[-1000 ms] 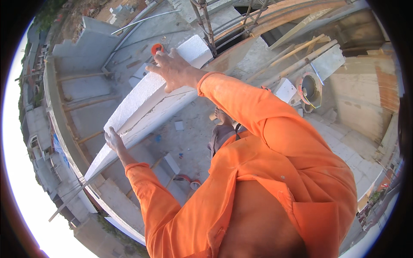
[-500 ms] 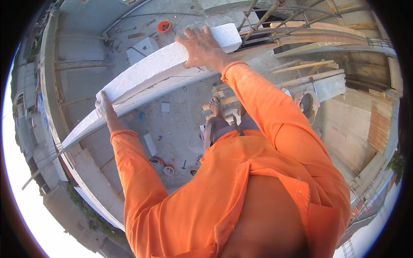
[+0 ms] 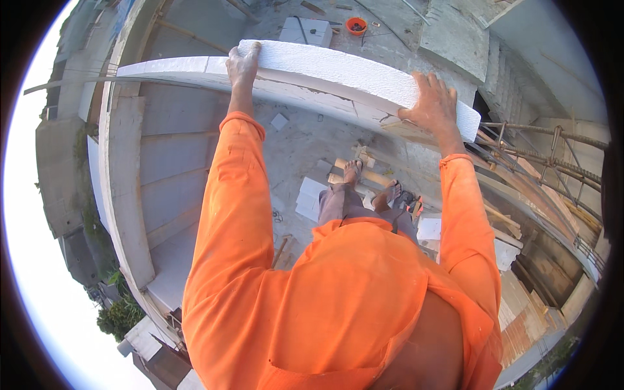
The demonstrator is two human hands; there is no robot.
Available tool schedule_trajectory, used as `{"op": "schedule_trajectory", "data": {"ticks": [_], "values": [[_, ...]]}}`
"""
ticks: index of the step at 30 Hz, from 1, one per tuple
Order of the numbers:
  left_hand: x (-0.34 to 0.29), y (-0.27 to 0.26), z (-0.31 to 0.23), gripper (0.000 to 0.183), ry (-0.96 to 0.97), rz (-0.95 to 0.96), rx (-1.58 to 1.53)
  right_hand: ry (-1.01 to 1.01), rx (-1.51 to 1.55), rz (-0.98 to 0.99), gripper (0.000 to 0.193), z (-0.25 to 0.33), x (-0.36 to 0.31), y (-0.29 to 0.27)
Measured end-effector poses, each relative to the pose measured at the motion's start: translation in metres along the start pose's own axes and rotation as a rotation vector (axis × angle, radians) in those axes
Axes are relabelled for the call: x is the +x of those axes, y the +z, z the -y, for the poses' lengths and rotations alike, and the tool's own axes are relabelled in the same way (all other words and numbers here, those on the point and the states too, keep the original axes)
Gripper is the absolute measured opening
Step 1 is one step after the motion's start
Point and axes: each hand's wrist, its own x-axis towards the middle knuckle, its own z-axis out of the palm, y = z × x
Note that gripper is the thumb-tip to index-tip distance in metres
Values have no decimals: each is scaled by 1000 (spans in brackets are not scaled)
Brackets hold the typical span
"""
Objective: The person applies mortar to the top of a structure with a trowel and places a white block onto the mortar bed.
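Observation:
A long white lightweight concrete block [image 3: 331, 65] with a rough top lies along the top of a thin block wall [image 3: 175, 65]. My left hand [image 3: 243, 66] holds the block's left end, with its fingers at the upper edge. Close to the block's right end, my right hand [image 3: 431, 107] grips it, fingers over the top and thumb against the near side. Grey mortar smears mark the wall's near face below the block. Whether the block's underside touches the wall all along cannot be made out.
Bare steel reinforcing bars [image 3: 552, 149] stick out just past the block's right end. My feet [image 3: 352, 173] are on wooden poles above the floor. Beyond the wall are an orange bucket [image 3: 355, 26] and white blocks [image 3: 305, 31]. A concrete beam [image 3: 123, 188] runs along the left.
My view has turned, so the wall and block now slant down toward the right. Both hands keep their hold near the block's ends. Both feet now show.

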Motion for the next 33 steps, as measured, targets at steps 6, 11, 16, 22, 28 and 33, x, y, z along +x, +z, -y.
{"op": "schedule_trajectory", "data": {"ticks": [6,11,16,22,28,33], "values": [[12,-6,29,74,-32,93,-453,-4,-26,27,84,3,2,-3],[4,10,19,58,-224,34,-686,-29,-9,29,83,1,4,-3],[-2,11,11,49,-296,-69,-716,-30,-14,22,82,1,5,-1],[-7,6,5,51,-320,-16,-766,-34,-8,-1,82,3,6,-2],[-10,9,17,50,-320,-39,-798,-16,3,41,83,3,6,-2],[-2,11,18,47,-308,-68,-793,-38,-30,-43,84,2,6,2]]}}
